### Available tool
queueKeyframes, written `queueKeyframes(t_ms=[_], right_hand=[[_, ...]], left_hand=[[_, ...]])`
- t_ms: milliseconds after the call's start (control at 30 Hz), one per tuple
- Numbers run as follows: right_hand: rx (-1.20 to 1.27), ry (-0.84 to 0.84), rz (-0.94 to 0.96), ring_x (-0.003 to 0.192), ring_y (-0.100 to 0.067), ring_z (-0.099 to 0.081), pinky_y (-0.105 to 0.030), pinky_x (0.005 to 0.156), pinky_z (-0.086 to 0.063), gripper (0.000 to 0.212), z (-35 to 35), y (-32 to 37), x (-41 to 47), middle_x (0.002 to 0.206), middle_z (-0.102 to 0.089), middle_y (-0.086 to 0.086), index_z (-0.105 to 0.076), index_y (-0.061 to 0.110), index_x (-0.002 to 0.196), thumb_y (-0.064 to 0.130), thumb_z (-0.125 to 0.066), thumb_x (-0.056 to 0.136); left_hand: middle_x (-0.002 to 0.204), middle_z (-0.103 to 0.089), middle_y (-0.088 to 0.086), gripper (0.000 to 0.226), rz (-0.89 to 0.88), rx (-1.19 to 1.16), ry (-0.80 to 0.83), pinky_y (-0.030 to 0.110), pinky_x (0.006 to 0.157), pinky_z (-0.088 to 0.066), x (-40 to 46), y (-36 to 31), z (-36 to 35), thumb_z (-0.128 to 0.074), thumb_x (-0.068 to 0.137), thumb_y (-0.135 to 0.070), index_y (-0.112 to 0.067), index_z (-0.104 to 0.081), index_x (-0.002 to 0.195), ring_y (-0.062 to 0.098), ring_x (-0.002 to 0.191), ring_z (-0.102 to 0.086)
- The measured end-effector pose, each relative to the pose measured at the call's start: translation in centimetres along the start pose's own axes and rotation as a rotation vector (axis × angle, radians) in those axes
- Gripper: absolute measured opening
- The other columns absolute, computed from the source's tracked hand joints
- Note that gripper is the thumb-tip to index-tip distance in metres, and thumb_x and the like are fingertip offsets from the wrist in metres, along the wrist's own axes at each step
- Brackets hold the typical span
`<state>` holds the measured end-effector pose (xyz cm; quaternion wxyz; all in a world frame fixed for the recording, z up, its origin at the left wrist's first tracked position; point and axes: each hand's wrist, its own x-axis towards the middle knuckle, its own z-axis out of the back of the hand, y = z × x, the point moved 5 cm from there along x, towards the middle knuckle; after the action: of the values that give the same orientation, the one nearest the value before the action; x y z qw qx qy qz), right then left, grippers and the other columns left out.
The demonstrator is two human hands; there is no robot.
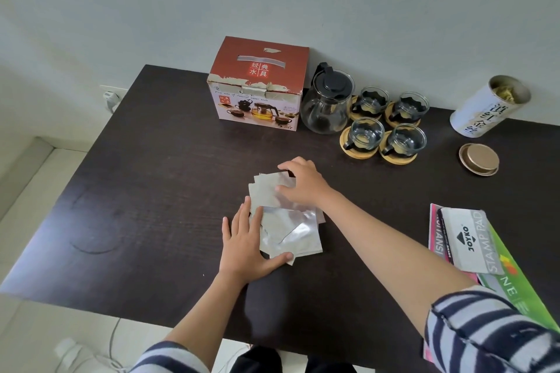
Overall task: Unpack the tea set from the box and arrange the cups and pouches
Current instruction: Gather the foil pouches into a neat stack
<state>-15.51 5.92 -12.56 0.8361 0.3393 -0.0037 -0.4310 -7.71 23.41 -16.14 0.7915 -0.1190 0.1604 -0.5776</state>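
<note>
Nearest us, our striped sleeves [485, 330] reach out over the dark table [145, 191]. Our left hand [247, 242] lies flat, fingers spread, on the left edge of the pile of silver pouches [288, 227], thumb across its near corner; it presses rather than grips. Our right hand [300, 182] rests on the far end of the pile, fingers curled loosely over the top pouches; we cannot tell whether it pinches one. The pouches overlap at the middle of the table. Behind them stands the red box [257, 85], closed. Just right of it is the glass teapot [327, 103], then four glass cups [388, 124] on wooden coasters, two by two. Further right stand an open tin [488, 106] and its lid [478, 159]. Papers [466, 242] lie at the near right edge.
</note>
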Motion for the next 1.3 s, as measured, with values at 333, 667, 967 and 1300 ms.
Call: queueKeyframes(t_ms=[333, 667, 967, 1300], right_hand=[[-0.261, 0.169, 0.026, 0.117, -0.021, -0.036, -0.037, 0.093, -0.039, 0.071, -0.9, 0.0, -1.0, 0.125, -0.041, -0.001, -0.042, 0.029, 0.136, 0.052, -0.07, 0.075], [-0.099, 0.05, 0.026, 0.115, -0.016, -0.035, -0.039, 0.103, -0.034, 0.053, -1.2, -1.8, -4.9, 0.12, -0.041, 0.007, -0.054, 0.033, 0.128, 0.05, -0.066, 0.078], [-0.014, -0.394, -0.329, 0.125, -0.02, -0.04, -0.039, 0.105, -0.031, 0.059, -2.6, -4.5, -9.7, 0.135, -0.043, 0.002, -0.051, 0.018, 0.132, 0.054, -0.055, 0.086], [0.41, -0.22, -0.376, 0.112, -0.017, -0.051, -0.037, 0.097, -0.041, 0.052, -5.6, -0.5, -9.7, 0.118, -0.047, 0.006, -0.04, 0.02, 0.122, 0.03, -0.069, 0.08]], left_hand=[[0.159, -0.004, 0.01, 0.142, 0.025, -0.024, 0.022, 0.057, 0.112, -0.017, -0.1, 0.1, -0.2, -0.043, 0.05, -0.097, -0.004, -0.006, 0.15, 0.025, 0.145, -0.015], [0.159, -0.011, 0.01, 0.132, 0.022, -0.044, 0.002, 0.057, 0.112, -0.016, -0.1, 0.1, -0.1, -0.043, 0.055, -0.095, -0.008, -0.015, 0.15, 0.024, 0.144, -0.018], [0.158, -0.011, 0.012, 0.15, 0.008, -0.038, 0.051, 0.06, 0.112, -0.015, -0.1, -0.1, 0.0, -0.049, 0.037, -0.098, -0.008, -0.011, 0.15, 0.029, 0.145, -0.015], [0.155, -0.023, 0.012, 0.151, -0.014, -0.056, 0.053, 0.061, 0.11, -0.019, -0.3, -0.1, -0.1, -0.046, 0.035, -0.1, -0.006, -0.013, 0.148, 0.03, 0.144, -0.02]])
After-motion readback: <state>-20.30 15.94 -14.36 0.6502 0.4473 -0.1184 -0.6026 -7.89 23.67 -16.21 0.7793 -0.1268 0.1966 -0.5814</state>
